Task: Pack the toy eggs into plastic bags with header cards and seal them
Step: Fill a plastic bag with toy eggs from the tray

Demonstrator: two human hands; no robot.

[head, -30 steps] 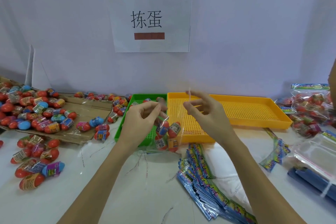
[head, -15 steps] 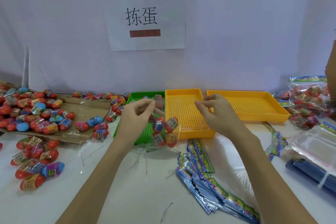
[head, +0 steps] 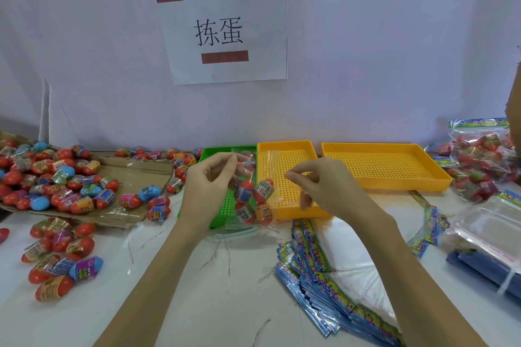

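Frame centre: left hand (head: 210,186) pinches clear plastic bag (head: 253,194) holding four toy eggs; right hand (head: 324,186) pinches bag's top flap. Two yellow perforated trays (head: 386,169), one green (head: 222,205).

Pale wall (head: 366,51) – paper sign (head: 225,31) taped above white table (head: 197,304).

The left hand (head: 210,187) covers part of the bag (head: 251,194). The egg (head: 3,235) at the left edge is cut off. Egg labels are too small to read.
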